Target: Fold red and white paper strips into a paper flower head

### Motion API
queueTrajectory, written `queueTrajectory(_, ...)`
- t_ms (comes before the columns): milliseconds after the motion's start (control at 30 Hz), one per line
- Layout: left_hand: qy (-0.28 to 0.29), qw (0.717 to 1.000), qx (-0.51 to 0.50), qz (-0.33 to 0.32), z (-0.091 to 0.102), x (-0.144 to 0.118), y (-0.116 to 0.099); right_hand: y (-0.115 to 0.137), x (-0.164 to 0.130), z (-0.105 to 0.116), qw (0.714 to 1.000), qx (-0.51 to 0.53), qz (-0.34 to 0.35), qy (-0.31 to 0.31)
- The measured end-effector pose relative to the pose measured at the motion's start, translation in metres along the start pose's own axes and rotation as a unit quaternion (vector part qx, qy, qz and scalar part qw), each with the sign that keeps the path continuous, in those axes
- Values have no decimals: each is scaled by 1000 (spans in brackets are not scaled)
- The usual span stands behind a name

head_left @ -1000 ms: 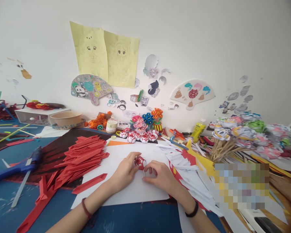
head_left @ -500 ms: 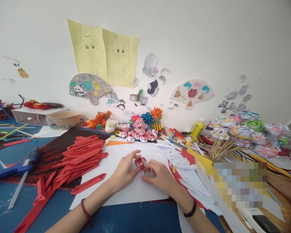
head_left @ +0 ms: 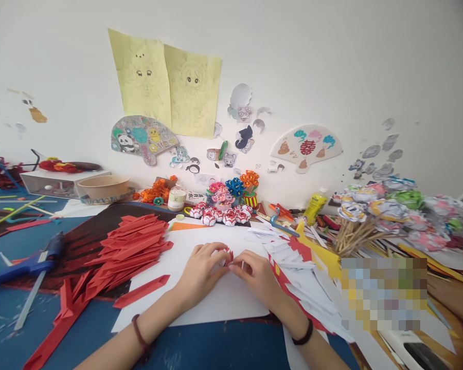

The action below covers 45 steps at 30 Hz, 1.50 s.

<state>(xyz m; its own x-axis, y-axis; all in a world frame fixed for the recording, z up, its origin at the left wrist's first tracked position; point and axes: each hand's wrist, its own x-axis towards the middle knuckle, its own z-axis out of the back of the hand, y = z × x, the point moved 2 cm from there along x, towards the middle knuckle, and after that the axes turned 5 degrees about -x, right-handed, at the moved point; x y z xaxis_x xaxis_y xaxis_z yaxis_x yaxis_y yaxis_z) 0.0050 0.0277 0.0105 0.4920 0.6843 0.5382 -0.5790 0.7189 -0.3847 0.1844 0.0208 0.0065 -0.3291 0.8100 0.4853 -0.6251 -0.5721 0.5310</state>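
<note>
Between the left grip (head_left: 200,270) and the right grip (head_left: 256,275) sits a small flower (head_left: 227,255) of folded red-and-white paper, crisp and matt. Under both grips lies a smooth, matt white paper sheet (head_left: 212,303). Left of the left grip is a heap of red folded strips (head_left: 129,246), matt paper with sharp creases. Farther left lies a glue gun (head_left: 31,264) of glossy blue plastic. The desk (head_left: 224,349) near the wrists looks blue, smooth, slightly scuffed.
</note>
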Motion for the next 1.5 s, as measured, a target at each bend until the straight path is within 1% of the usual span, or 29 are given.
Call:
queueTrajectory(100, -13, 999, -35, 10, 2, 0, 1, 0, 1, 4, 1000, 3, -4, -7)
queueTrajectory(233, 10, 998, -56, 12, 2, 0, 1, 1, 0, 5, 1000, 8, -2, -11)
queueTrajectory(300, 12, 998, -64, 16, 1, 0, 2, 1, 0, 4, 1000, 19, 2, -15)
queueTrajectory(400, 7, 995, -93, 27, 0, 0, 6, 1, 0, 3, 998, 53, -3, -24)
queueTrajectory(533, 12, 989, -139, 42, -1, 1, 8, 1, 1, 1, 992, 118, -35, -23)
queueTrajectory(667, 13, 987, -152, 51, 0, 1, 7, 3, 1, -1, 985, 162, -61, -8)
queueTrajectory(767, 3, 985, -162, 51, -1, 1, 7, 3, 1, -3, 983, 176, -59, -7)
queueTrajectory(900, -19, 978, -205, 36, -1, 2, 8, 1, 1, -7, 983, 178, -49, -8)
queueTrajectory(967, -26, 973, -227, 40, 0, 3, 9, -1, 1, -9, 983, 180, -45, -6)
queueTrajectory(1133, -29, 955, -281, 87, 1, 4, 13, 0, 0, -10, 987, 159, -21, -10)
queueTrajectory(1300, -37, 938, -315, 142, -3, 3, 17, 4, -2, -9, 994, 102, 18, -34)
queueTrajectory(1500, -43, 925, -347, 149, -5, 3, 20, 8, -3, -7, 998, 57, 29, -23)
